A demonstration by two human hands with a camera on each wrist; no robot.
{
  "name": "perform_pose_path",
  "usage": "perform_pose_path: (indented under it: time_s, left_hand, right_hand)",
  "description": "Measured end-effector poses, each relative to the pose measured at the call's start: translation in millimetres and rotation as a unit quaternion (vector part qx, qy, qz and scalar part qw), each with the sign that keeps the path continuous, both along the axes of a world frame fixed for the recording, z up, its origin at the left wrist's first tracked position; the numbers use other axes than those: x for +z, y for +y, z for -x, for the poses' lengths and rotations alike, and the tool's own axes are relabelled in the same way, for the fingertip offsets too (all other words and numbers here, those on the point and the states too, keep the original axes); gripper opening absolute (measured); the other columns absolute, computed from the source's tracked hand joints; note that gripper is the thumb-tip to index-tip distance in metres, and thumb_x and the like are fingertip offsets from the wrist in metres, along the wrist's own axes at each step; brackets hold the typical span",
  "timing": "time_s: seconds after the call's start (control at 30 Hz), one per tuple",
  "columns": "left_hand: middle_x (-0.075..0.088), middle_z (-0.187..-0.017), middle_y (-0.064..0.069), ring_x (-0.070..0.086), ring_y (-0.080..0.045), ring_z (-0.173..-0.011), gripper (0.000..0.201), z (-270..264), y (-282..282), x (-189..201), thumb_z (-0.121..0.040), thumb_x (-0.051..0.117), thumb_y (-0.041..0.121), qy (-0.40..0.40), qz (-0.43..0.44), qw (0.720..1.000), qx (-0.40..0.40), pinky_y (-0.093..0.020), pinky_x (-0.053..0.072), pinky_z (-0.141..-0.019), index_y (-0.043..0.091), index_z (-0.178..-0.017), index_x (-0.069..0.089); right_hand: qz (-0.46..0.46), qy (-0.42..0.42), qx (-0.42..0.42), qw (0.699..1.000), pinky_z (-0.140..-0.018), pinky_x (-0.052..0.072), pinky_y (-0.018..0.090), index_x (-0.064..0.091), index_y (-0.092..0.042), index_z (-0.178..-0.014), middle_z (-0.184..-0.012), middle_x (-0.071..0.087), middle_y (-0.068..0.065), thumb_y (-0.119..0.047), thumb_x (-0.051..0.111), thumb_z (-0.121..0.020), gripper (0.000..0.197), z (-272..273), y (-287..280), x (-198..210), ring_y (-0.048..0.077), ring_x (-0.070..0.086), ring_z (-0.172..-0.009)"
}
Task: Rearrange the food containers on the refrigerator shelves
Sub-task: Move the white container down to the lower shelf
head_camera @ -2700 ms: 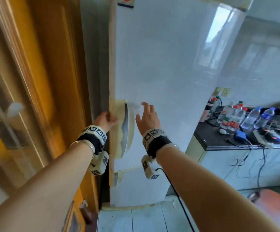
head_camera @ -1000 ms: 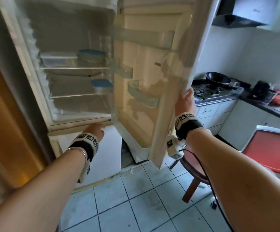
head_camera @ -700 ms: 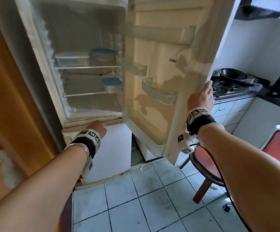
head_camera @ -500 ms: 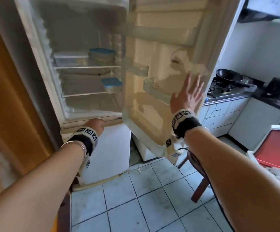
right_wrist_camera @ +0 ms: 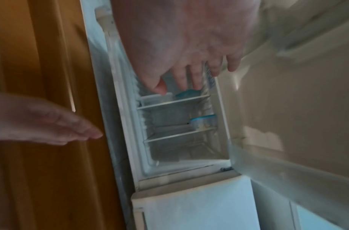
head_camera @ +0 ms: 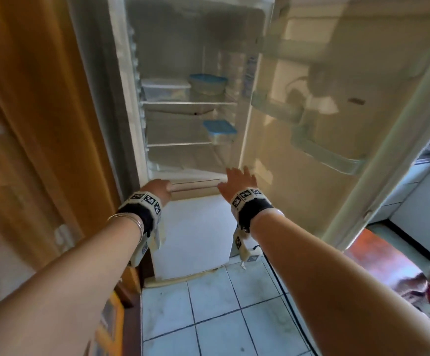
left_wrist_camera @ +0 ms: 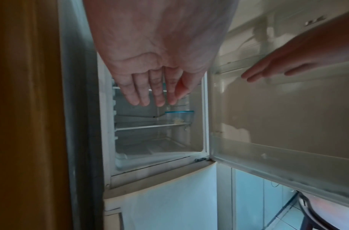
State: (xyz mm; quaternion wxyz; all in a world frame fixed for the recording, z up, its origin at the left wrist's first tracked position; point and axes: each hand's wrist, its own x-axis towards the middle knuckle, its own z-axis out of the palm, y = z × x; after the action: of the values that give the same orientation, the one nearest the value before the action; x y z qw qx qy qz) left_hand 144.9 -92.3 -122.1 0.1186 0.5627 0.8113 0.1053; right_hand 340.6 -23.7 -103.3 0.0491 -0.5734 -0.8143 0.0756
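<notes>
The refrigerator stands open. On its upper shelf (head_camera: 188, 103) sit a clear rectangular container (head_camera: 166, 89) with a white lid and, to its right, a round container (head_camera: 208, 83) with a blue lid. A square blue-lidded container (head_camera: 219, 131) (left_wrist_camera: 179, 116) (right_wrist_camera: 203, 122) rests at the right end of the lower shelf (head_camera: 179, 144). My left hand (head_camera: 157, 190) (left_wrist_camera: 152, 87) and my right hand (head_camera: 238, 179) (right_wrist_camera: 189, 74) hover in front of the compartment's bottom edge, fingers straight and holding nothing.
The fridge door (head_camera: 337, 124) with its door bins (head_camera: 329, 158) hangs open to the right. An orange wooden door (head_camera: 29, 124) flanks the left side. The shut lower fridge door (head_camera: 193, 235) is below my hands. A red stool (head_camera: 378, 258) stands on the tiled floor (head_camera: 221, 317).
My right hand left the door's edge and came left to the front of the compartment. The view has turned to face the shelves. My left hand has stayed near the bottom edge.
</notes>
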Motion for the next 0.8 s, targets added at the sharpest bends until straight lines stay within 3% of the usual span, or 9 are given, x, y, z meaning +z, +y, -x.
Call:
perform_pose_path:
  time_s: [0.2, 0.47, 0.57, 0.8]
  left_hand:
    - [0.052, -0.138, -0.012, 0.051, -0.027, -0.126, 0.041, 34.4, 21.0, -9.8, -0.094, 0.036, 0.013, -0.001, 0.037, 0.999, 0.002, -0.033, 0.040, -0.106, 0.010, -0.133, 0.051]
    - [0.036, -0.152, -0.008, 0.035, -0.024, -0.140, 0.048, 70.7, 118.0, -1.0, -0.095, 0.039, 0.015, -0.014, 0.025, 0.999, 0.032, -0.034, 0.028, -0.115, 0.016, -0.143, 0.038]
    - [0.040, -0.149, -0.009, 0.039, -0.026, -0.137, 0.045, 80.6, 164.2, 12.2, -0.096, 0.038, 0.015, -0.011, 0.018, 0.998, 0.061, -0.035, 0.031, -0.114, 0.014, -0.140, 0.044]
    - [0.047, -0.144, -0.014, 0.046, -0.029, -0.132, 0.041, 97.9, 262.3, 67.9, -0.096, 0.038, 0.014, 0.014, -0.023, 0.997, 0.075, -0.034, 0.035, -0.109, 0.009, -0.135, 0.049]
  right_hand:
    - [0.040, -0.086, 0.072, 0.993, -0.117, 0.020, 0.048, 0.029, -0.020, -0.145, -0.153, 0.030, 0.000, -0.041, 0.033, -0.093, 0.056, 56.3, 21.0, -20.9, 0.026, 0.017, -0.146]
    - [0.047, -0.064, 0.115, 0.990, -0.115, 0.026, 0.046, 0.034, -0.019, -0.144, -0.152, 0.034, 0.005, -0.045, 0.037, -0.092, 0.058, 112.9, 125.1, -21.8, 0.027, 0.024, -0.143]
    - [0.044, -0.067, 0.132, 0.988, -0.117, 0.024, 0.046, 0.029, -0.018, -0.146, -0.155, 0.030, 0.005, -0.045, 0.036, -0.093, 0.061, 129.6, 172.7, -12.0, 0.027, 0.022, -0.145]
    - [-0.013, -0.015, 0.163, 0.986, -0.109, 0.037, 0.043, 0.043, -0.013, -0.137, -0.142, 0.047, 0.011, -0.040, 0.044, -0.090, 0.054, 167.2, 269.7, 42.8, 0.030, 0.043, -0.131]
